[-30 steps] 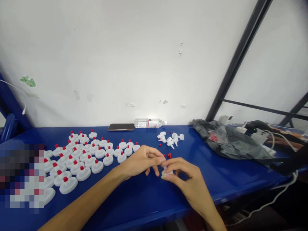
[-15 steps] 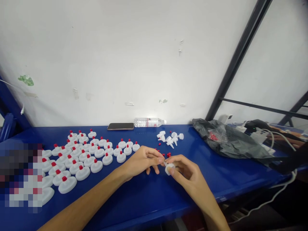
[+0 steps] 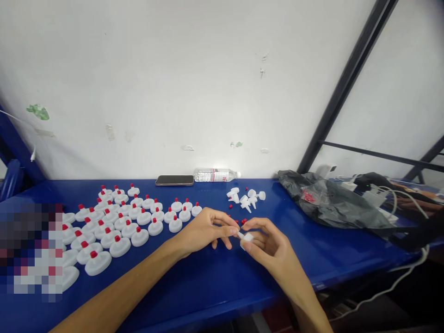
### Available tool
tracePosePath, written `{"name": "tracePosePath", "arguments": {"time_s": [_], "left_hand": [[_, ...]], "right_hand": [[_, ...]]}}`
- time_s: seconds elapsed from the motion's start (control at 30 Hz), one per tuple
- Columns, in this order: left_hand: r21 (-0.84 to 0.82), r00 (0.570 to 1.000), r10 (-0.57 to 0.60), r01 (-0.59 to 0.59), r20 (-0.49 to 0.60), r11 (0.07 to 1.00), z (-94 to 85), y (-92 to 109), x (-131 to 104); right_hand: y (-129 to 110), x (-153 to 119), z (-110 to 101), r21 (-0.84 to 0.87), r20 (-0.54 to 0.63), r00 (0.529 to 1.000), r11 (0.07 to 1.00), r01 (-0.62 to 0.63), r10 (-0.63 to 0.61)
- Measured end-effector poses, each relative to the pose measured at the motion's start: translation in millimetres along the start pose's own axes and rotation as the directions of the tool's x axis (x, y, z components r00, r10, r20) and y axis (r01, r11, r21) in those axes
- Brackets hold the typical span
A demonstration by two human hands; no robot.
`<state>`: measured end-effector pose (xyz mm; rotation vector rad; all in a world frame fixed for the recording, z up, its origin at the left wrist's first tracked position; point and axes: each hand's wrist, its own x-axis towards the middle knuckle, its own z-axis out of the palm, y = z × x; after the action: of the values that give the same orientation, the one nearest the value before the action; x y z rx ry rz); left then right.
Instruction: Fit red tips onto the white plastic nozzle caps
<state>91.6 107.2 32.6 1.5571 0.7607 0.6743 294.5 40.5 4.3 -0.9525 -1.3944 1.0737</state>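
Note:
My right hand (image 3: 268,243) grips a white plastic nozzle cap (image 3: 248,237) between thumb and fingers, its narrow spout tilted to the left. At the spout's tip, the thumb and index finger of my left hand (image 3: 217,229) are pinched together; whatever lies between them is too small and covered to make out. Just behind my fingers lie several small red tip caps (image 3: 244,221). Farther back is a loose group of white nozzle caps (image 3: 245,201) with bare spouts. To the left, many white nozzle caps with red tips (image 3: 120,246) stand upright in rough rows.
Against the wall lie a phone (image 3: 174,180) and a clear plastic bottle (image 3: 217,175) on its side. A black plastic bag (image 3: 347,203) with a small clear bag of red pieces (image 3: 310,196) covers the right of the blue table (image 3: 208,286). Cables and a metal post stand beyond.
The nozzle cap has turned a little in my right hand, its wide end now facing more to the right. My left hand keeps its pinch at the spout tip. The view shifted slightly.

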Motion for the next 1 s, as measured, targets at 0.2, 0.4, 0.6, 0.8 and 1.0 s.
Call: {"name": "tracePosePath", "arguments": {"time_s": [0.2, 0.4, 0.6, 0.8, 1.0], "left_hand": [[0.046, 0.998, 0.04, -0.037, -0.049, 0.998, -2.1, 2.0, 1.0], [0.05, 1.0, 0.028, -0.028, 0.004, 0.998, 0.9, 2.6, 0.1], [0.058, 0.999, 0.023, -0.025, 0.039, 0.998, 2.0, 2.9, -1.5], [0.236, 1.0, 0.025, -0.028, 0.016, 0.971, 6.1, 5.2, -3.1], [0.328, 0.998, 0.058, -0.067, 0.039, 0.942, 10.7, 5.1, -6.2]], "right_hand": [[1.6, 0.7, -1.2, 0.041, -0.072, 0.996, 0.998, -0.04, 0.043], [0.5, -0.5, -0.6, 0.093, -0.036, 0.998, 0.994, -0.054, 0.058], [-2.4, -1.5, -0.1, 0.105, -0.02, 0.998, 0.992, -0.065, 0.067], [-1.4, -2.1, -1.9, 0.09, -0.044, 0.996, 0.994, -0.068, 0.072], [-0.3, -1.7, -1.7, 0.095, -0.054, 0.997, 0.994, -0.048, 0.054]]}}
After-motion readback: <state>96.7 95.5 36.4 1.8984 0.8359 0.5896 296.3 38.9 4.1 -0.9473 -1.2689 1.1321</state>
